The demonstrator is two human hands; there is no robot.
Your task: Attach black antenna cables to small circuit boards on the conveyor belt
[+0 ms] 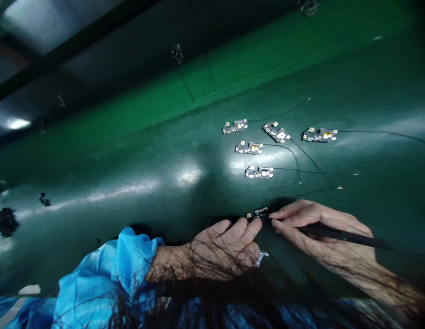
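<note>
My left hand (226, 249) rests on the green mat near its front edge, fingers curled, its forefinger and thumb pinching a small circuit board (257, 213). A blue sleeve covers that arm. My right hand (322, 230) comes in from the right and grips a thin black tool (346, 235) like a pen, whose tip meets the board held by my left hand. Beyond the hands, several small circuit boards (258, 172) with thin black wires lie flat on the mat.
The green mat (130, 183) covers the bench and shines under lamps. A brighter green strip (233, 68) runs along its far side. Small dark bits (7, 221) lie at the far left. Thin wires (380, 132) trail right from the boards.
</note>
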